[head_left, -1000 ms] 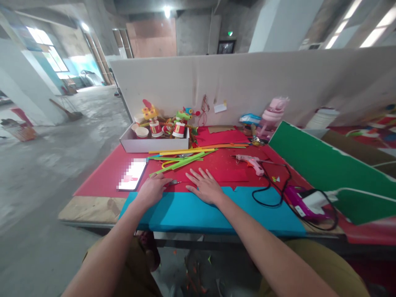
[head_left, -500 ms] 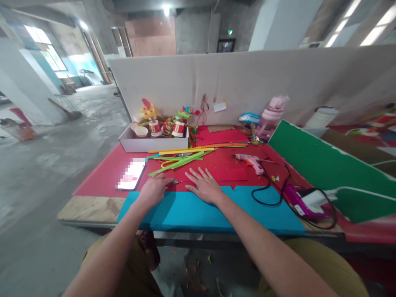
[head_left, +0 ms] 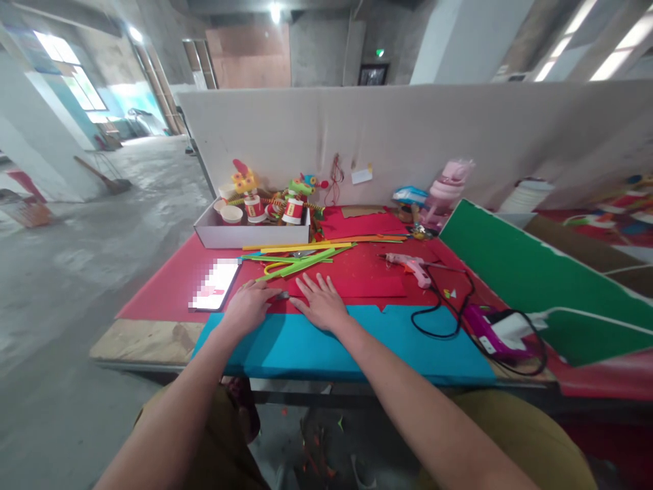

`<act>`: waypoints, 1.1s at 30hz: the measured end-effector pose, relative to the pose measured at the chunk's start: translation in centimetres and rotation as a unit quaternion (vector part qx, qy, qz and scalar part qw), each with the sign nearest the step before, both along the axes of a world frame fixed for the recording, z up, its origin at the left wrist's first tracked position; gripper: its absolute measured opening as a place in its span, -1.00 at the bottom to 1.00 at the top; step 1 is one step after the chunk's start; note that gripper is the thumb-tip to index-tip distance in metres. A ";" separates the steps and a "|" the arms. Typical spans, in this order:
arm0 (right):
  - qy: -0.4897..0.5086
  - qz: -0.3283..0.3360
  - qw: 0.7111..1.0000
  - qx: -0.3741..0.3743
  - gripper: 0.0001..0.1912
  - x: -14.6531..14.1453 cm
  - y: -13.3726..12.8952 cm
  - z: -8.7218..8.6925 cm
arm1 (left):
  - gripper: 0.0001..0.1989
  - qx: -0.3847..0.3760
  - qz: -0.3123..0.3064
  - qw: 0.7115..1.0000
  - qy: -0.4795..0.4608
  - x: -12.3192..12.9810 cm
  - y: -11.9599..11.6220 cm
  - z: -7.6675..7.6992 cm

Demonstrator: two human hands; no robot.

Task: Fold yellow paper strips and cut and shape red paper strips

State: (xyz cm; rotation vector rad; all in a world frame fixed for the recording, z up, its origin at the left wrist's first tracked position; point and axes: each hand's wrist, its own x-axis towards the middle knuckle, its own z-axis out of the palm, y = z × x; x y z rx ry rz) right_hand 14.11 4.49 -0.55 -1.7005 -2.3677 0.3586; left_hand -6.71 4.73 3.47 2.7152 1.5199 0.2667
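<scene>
My left hand [head_left: 249, 309] is closed at the near edge of the red surface. A small metal blade [head_left: 281, 295] pokes out beyond its fingers toward the right; the rest of the tool is hidden in the hand. Beside it, my right hand [head_left: 322, 303] lies flat with fingers spread, pressing on a red sheet [head_left: 370, 287]. A blue sheet [head_left: 326, 350] covers the front of the table under both wrists. Just beyond the hands lie green strips [head_left: 306, 264] and yellow strips [head_left: 296, 247].
A phone [head_left: 217, 284] lies to the left. Behind it stands a white box [head_left: 255, 236] with paper-cup figures [head_left: 293, 209]. To the right are a pink glue gun [head_left: 411, 267], its black cord, a purple power strip [head_left: 497, 333] and a leaning green board [head_left: 535, 286].
My right hand has slid left, closer to my left hand. Less of the metal blade shows between them. The view has shifted slightly.
</scene>
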 end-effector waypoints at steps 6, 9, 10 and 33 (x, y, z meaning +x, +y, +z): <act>0.056 0.000 0.997 0.059 -0.37 5.0 1.4 0.0 | -0.57 -0.032 -0.015 0.999 -0.026 -0.4 -0.1 -0.5; 0.041 -0.057 0.990 0.122 -0.42 9.9 1.5 -0.2 | -0.56 -0.035 -0.006 0.999 -0.038 -0.6 -0.1 -0.6; 0.029 -0.057 0.989 0.134 -0.44 11.1 1.4 -0.2 | -0.56 -0.033 -0.003 0.999 -0.041 -0.6 -0.1 -0.6; 0.015 0.132 0.989 0.069 -0.52 7.1 2.1 0.5 | -0.61 -0.009 0.034 0.999 -0.036 -2.1 0.6 -0.3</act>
